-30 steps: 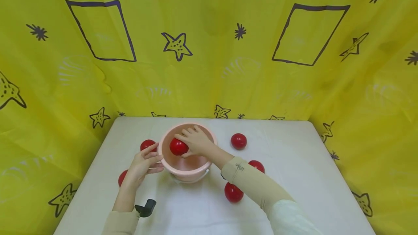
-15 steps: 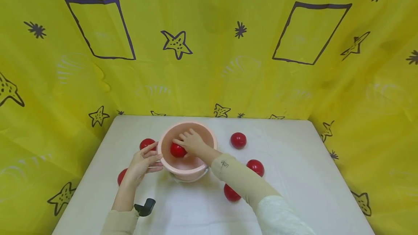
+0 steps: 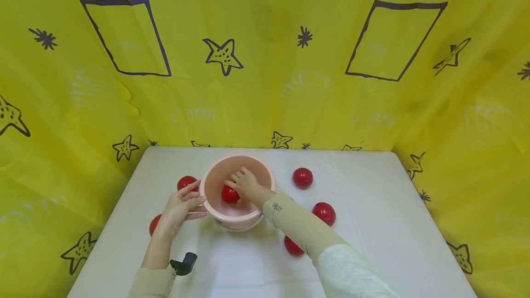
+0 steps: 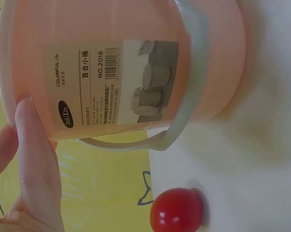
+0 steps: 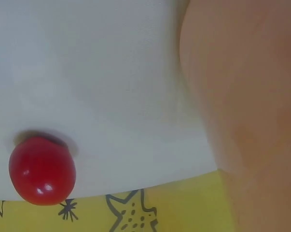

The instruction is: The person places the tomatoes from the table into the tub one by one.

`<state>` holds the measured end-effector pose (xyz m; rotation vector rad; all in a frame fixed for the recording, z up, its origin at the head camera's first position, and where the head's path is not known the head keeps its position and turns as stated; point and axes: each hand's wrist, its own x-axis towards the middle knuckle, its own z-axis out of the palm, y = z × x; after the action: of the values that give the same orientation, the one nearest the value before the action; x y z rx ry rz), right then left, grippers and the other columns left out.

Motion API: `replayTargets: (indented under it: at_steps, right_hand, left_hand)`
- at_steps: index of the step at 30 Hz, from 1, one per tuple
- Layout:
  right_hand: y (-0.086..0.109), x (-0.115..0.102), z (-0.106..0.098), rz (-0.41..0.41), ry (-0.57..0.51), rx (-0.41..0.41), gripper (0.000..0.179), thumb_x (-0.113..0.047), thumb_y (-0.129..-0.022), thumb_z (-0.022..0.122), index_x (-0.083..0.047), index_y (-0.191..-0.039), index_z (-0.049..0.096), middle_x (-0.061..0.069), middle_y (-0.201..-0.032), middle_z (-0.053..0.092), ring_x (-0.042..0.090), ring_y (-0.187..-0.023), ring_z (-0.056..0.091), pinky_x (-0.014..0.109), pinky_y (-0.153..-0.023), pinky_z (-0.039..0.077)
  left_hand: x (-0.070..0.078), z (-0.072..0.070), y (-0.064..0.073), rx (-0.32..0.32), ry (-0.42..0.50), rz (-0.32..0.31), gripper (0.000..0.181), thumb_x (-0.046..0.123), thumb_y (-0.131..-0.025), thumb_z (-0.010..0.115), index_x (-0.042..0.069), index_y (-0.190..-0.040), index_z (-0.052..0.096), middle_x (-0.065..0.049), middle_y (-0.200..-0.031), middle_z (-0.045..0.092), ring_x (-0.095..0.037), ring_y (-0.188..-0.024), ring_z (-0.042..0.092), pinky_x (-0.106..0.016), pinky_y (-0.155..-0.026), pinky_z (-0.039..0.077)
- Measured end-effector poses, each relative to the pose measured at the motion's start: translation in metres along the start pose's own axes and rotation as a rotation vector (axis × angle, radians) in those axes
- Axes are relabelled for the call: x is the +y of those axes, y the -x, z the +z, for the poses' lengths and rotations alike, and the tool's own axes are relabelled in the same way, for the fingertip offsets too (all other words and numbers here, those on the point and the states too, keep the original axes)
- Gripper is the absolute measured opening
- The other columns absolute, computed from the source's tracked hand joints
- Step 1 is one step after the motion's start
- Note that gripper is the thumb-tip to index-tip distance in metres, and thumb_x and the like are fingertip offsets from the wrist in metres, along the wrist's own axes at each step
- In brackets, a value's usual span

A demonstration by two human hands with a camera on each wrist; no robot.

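Note:
A pale pink bucket [image 3: 240, 220] stands upright on the white table. My right hand [image 3: 247, 184] is down inside it, its fingers and thumb round a glossy red tomato-like ball [image 3: 229, 195]. Against the bucket's left side, my left hand [image 3: 178, 208] touches the wall near the rim with fairly straight fingers. The left wrist view shows its thumb [image 4: 32, 145] flat on the outer wall, beside a printed label [image 4: 109, 84]. The bucket's handle [image 4: 196, 63] hangs down. In the right wrist view, the hand and the ball it holds are hidden behind the bucket wall [image 5: 251, 106].
Similar red balls lie on the table: one at the back right [image 3: 302, 178], another right of the bucket [image 3: 324, 214], and one partly under my right forearm [image 3: 293, 245]. Two more balls sit behind my left hand [image 3: 187, 182] and wrist [image 3: 155, 224]. A yellow patterned curtain [image 3: 265, 82] encloses the table.
My right hand has sunk deeper into the bucket with the red ball, which shifts slightly right and lower. The right forearm has swung left. My left hand stays at the bucket's side.

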<state>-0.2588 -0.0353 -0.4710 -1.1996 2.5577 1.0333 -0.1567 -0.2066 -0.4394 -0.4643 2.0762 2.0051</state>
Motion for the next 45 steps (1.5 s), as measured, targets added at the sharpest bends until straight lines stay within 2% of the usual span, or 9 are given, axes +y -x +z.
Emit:
replayTargets:
  at_steps: [7, 13, 16, 25, 30, 37, 41, 45]
  right_hand:
    - [0.000, -0.001, 0.001, 0.005, -0.018, -0.069, 0.077, -0.067, -0.081, 0.043, -0.036, -0.145, 0.012, -0.011, -0.143, 0.033, 0.011, -0.129, 0.031, 0.034, -0.110, 0.019]
    - [0.000, -0.001, 0.002, 0.022, -0.031, -0.109, 0.075, -0.067, -0.082, 0.043, -0.039, -0.144, 0.013, -0.012, -0.143, 0.032, 0.010, -0.129, 0.030, 0.032, -0.109, 0.019]
    - [0.000, -0.001, 0.002, 0.031, -0.054, -0.129, 0.070, -0.065, -0.084, 0.042, -0.041, -0.144, 0.014, -0.012, -0.142, 0.032, 0.010, -0.130, 0.028, 0.032, -0.109, 0.018]
    - [0.004, 0.003, 0.002, 0.022, -0.089, -0.094, 0.067, -0.063, -0.085, 0.043, -0.040, -0.143, 0.018, -0.010, -0.139, 0.035, 0.011, -0.128, 0.031, 0.033, -0.109, 0.020]
    - [0.015, 0.010, 0.001, -0.012, -0.164, 0.022, 0.072, -0.059, -0.082, 0.053, -0.036, -0.143, 0.022, -0.006, -0.135, 0.040, 0.014, -0.122, 0.035, 0.036, -0.106, 0.024]
    - [0.039, 0.031, 0.002, -0.034, -0.472, 0.246, 0.072, -0.047, -0.081, 0.063, -0.027, -0.142, 0.030, 0.002, -0.139, 0.039, 0.022, -0.128, 0.031, 0.048, -0.110, 0.020]
    - [0.058, 0.044, 0.005, 0.039, -0.595, 0.386, 0.072, -0.045, -0.081, 0.064, -0.023, -0.142, 0.031, 0.003, -0.141, 0.034, 0.024, -0.131, 0.027, 0.054, -0.107, 0.021]
    - [0.082, 0.053, 0.014, 0.183, -0.718, 0.447, 0.071, -0.051, -0.085, 0.056, -0.024, -0.143, 0.026, 0.005, -0.145, 0.028, 0.025, -0.134, 0.022, 0.056, -0.106, 0.019]
  left_hand:
    - [0.000, 0.000, 0.001, -0.006, 0.008, -0.004, 0.059, 0.011, -0.089, 0.059, 0.013, -0.142, 0.033, -0.024, -0.117, 0.050, -0.020, -0.077, 0.068, -0.031, -0.068, 0.056]
    - [0.000, 0.001, 0.001, -0.001, -0.001, -0.004, 0.059, 0.011, -0.089, 0.059, 0.013, -0.142, 0.033, -0.014, -0.107, 0.056, -0.021, -0.078, 0.068, -0.032, -0.068, 0.056]
    - [0.000, 0.001, 0.000, 0.001, -0.001, -0.007, 0.060, 0.012, -0.088, 0.060, 0.013, -0.142, 0.033, -0.014, -0.107, 0.056, -0.021, -0.078, 0.068, -0.032, -0.068, 0.056]
    - [0.000, 0.004, 0.001, 0.007, -0.003, -0.002, 0.060, 0.013, -0.088, 0.060, 0.013, -0.142, 0.034, -0.020, -0.113, 0.053, -0.021, -0.079, 0.068, -0.031, -0.069, 0.055]
    - [0.001, 0.006, 0.000, 0.004, 0.005, -0.005, 0.059, 0.012, -0.088, 0.060, 0.013, -0.141, 0.034, -0.018, -0.111, 0.054, -0.021, -0.078, 0.068, -0.031, -0.069, 0.055]
    - [0.001, 0.005, -0.001, -0.005, -0.002, -0.003, 0.058, 0.012, -0.089, 0.059, 0.013, -0.142, 0.033, -0.022, -0.115, 0.052, -0.020, -0.078, 0.068, -0.031, -0.069, 0.055]
    - [0.000, 0.003, -0.001, 0.005, 0.006, -0.008, 0.059, 0.011, -0.088, 0.059, 0.013, -0.142, 0.034, -0.022, -0.114, 0.052, -0.020, -0.077, 0.068, -0.032, -0.068, 0.056]
    - [-0.001, 0.002, 0.000, 0.009, 0.008, -0.005, 0.060, 0.011, -0.088, 0.060, 0.013, -0.142, 0.033, -0.017, -0.109, 0.054, -0.021, -0.077, 0.068, -0.032, -0.067, 0.056]
